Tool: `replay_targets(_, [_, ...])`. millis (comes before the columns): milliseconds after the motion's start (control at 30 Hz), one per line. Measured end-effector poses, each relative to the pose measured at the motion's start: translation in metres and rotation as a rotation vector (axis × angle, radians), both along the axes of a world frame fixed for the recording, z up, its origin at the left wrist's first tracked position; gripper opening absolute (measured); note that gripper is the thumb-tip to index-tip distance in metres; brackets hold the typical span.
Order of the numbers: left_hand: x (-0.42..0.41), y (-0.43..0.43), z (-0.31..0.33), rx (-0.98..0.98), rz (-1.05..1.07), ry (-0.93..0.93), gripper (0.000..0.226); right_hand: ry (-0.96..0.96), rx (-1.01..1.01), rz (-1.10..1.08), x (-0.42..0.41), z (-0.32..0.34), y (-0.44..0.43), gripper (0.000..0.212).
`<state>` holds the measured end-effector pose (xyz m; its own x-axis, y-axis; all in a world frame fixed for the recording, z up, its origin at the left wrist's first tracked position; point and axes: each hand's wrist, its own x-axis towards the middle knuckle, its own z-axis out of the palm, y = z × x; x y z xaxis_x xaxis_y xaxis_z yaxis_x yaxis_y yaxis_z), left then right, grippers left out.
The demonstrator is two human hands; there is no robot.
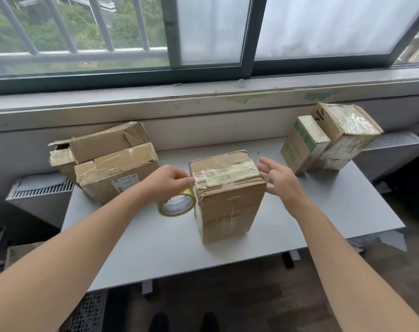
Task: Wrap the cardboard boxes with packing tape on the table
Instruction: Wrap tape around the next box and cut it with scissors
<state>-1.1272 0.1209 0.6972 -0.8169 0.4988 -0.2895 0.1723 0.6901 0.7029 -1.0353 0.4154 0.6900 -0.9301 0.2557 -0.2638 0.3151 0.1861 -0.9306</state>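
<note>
A tall cardboard box point(229, 202) stands upright in the middle of the grey table point(170, 243), with clear tape across its top. My left hand point(167, 182) grips a roll of packing tape point(177, 204) against the box's upper left edge; the roll has a yellowish rim and a white printed core. My right hand point(279, 178) hovers with spread fingers just right of the box's top, not clearly touching it.
Two larger worn boxes point(107, 161) lean at the back left of the table. Two taped boxes point(330, 137) stand at the back right. A window sill point(203, 97) runs behind the table. Radiators point(40, 192) flank it on both sides.
</note>
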Motion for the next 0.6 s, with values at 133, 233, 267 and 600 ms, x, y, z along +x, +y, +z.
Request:
replay_targets(133, [-0.002,0.002,0.000,-0.045,-0.043,0.036,0.028,-0.042,0.440,0.134,0.004,0.006,-0.023,0.039])
replay_targets(233, [-0.002,0.002,0.002,-0.078,-0.115,0.030,0.029,-0.052,0.611,0.118,0.008,-0.008,-0.028,0.055])
replay_targets(267, [-0.001,0.004,0.002,-0.073,-0.140,0.022,0.028,-0.040,0.659,0.096,0.008,-0.011,-0.027,0.054])
replay_targets(600, [0.007,0.015,-0.002,-0.033,-0.142,0.098,0.034,-0.117,1.094,0.126,0.015,-0.011,-0.045,0.078])
